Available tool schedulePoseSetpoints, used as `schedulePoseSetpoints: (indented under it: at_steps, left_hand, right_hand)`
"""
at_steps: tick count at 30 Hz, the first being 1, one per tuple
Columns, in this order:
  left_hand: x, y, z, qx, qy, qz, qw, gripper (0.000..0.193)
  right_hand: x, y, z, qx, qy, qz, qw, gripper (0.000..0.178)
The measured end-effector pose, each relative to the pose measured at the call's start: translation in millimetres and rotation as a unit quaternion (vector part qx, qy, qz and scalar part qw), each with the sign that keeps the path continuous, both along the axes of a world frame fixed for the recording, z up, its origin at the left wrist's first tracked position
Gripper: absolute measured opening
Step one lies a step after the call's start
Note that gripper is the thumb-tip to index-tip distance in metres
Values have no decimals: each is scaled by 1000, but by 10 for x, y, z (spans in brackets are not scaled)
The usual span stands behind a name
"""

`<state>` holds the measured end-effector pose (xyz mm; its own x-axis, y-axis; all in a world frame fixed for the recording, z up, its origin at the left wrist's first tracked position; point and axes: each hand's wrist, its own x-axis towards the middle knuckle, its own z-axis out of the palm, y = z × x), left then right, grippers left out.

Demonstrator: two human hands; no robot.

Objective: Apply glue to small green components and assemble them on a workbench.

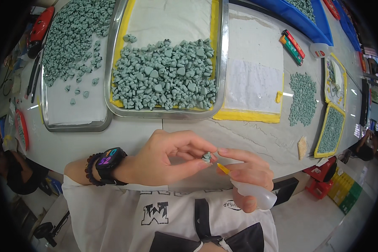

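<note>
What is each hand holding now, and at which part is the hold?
The left hand pinches a small grey-green piece by its sides between fingertips. The right hand wraps the body of a small squeeze bottle, its yellow nozzle at the piece.

A small grey-green moulded piece [206, 157] sits pinched between the left hand's [164, 157] thumb and fingertips. Just right of that grip, a translucent squeeze bottle [253, 194] lies tilted in the right hand [248, 172], its yellow nozzle nearly touching the piece.

Long pale marbled worktable [256, 134] under bright overhead glare; grey floor [315, 218] below right, red and yellow-green crates [334, 187] beside the table edge.
</note>
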<state>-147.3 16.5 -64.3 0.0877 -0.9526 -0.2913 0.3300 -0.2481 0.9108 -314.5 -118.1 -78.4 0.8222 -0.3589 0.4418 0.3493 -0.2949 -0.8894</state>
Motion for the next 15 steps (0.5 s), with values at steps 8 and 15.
schedulePoseSetpoints:
  at_steps: [8,15]
  left_hand:
    - [20,-23,-7,-2,16,7,1000,26]
    - [-14,15,-66,-7,23,27,999,27]
  right_hand:
    - [-200,-262,39,-253,195,-84,944,18]
    - [-587,-781,34,-411,231,-415,778,18]
